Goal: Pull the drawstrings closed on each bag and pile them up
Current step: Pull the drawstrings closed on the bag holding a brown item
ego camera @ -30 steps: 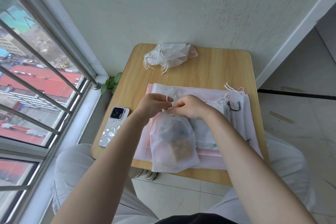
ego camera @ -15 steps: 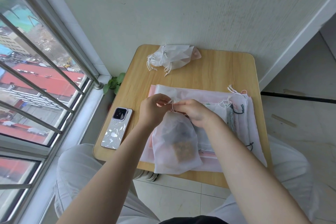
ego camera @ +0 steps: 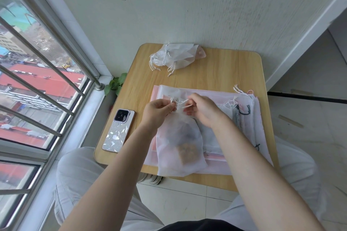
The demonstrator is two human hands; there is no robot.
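Bag in hand: white sheer bag [ego camera: 178, 142], centre of frame, lies on the flat bags [ego camera: 216, 95]; dark and brown content shows through.
Neck: gathered at top, looks nearly closed.
Left hand [ego camera: 156, 110]: pinches neck w/ cord.
Right hand [ego camera: 203, 111]: pinches drawstring [ego camera: 185, 103], cord goes toward left hand.
How to do well: hold neck firm, pull cords apart evenly, no jerk, fabric is thin.
Pile: closed bags [ego camera: 174, 56], upper centre, on table [ego camera: 234, 73] — probably next place.
Phone [ego camera: 119, 130]: left of bag, apart.
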